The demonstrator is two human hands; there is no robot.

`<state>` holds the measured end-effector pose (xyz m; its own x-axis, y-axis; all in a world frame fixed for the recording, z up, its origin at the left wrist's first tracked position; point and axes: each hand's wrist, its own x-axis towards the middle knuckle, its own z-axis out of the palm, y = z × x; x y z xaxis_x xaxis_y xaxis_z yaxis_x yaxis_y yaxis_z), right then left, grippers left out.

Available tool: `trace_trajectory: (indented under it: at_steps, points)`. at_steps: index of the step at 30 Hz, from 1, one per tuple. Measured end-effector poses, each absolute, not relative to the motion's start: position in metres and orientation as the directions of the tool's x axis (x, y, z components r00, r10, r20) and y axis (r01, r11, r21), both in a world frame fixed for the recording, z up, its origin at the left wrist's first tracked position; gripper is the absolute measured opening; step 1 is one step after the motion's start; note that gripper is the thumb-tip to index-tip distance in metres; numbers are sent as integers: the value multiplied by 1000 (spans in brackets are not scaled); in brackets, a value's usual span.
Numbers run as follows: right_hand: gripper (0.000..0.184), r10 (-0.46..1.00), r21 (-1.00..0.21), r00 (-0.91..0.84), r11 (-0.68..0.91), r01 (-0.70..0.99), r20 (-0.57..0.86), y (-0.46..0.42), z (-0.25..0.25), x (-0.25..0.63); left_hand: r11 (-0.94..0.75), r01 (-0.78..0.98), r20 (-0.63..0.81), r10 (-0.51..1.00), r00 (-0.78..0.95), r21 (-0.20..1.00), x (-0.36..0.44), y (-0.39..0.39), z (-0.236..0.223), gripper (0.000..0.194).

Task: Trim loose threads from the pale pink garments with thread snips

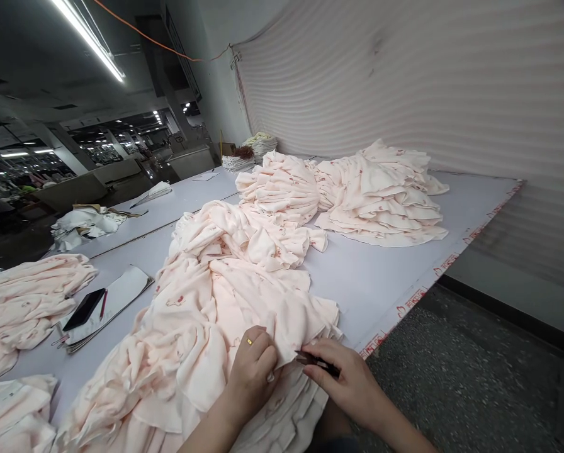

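A large heap of pale pink printed fabric lies before me, its layers hanging over the near edge of the table. My left hand, with a gold ring on one finger, is closed on a fold of this fabric near its edge. In my right hand is a small pair of dark thread snips. Their tips point left and meet the fabric edge just right of my left hand. Whether the blades are apart is too small to tell.
Another bundle of pink fabric lies farther back on the table. At left are a clipboard with papers, a dark phone, a pen and more pink fabric. Behind stands a striped sheet.
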<state>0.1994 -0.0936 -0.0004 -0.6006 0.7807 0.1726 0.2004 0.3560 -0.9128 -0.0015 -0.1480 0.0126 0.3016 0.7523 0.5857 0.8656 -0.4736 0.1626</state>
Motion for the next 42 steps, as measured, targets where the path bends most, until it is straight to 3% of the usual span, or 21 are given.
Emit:
trace_trajectory:
  at_steps: [6, 10, 13, 16, 19, 25, 28, 32, 42]
  points:
    - [22, 785, -862, -590, 420, 283, 189, -95, 6, 194, -462, 873, 590, 753, 290, 160, 3, -146, 26, 25]
    - [21, 821, -879, -533, 394, 269, 205, -96, 3, 196, -455, 857, 576, 778, 251, 242, 4, -146, 28, 22]
    - [23, 860, -930, -465, 322, 177, 209, -100, 0, 190, -369, 800, 482, 868, 115, 473, 7, -145, 31, 21]
    - [27, 870, -941, -417, 327, 85, 264, -100, -4, 176, -106, 645, 237, 964, -119, 757, 11, -143, 37, 14]
    - [19, 849, -920, -399, 392, 33, 347, -94, -6, 162, 64, 503, 55, 975, -217, 862, 13, -141, 43, 9]
    - [19, 868, -928, -386, 366, 71, 312, -87, -4, 150, 156, 384, -89, 978, -187, 910, 12, -141, 50, 24]
    - [21, 884, -940, -374, 332, 78, 281, -88, 1, 147, 157, 372, -102, 981, -164, 915, 14, -141, 53, 20]
    - [21, 872, -969, -439, 246, 9, 217, -85, 8, 154, 205, 339, -114, 957, -268, 918, 13, -141, 52, 20]
    - [21, 836, -950, -501, 302, 77, 225, -81, 7, 160, 215, 329, -145, 964, -225, 920, 18, -138, 53, 20]
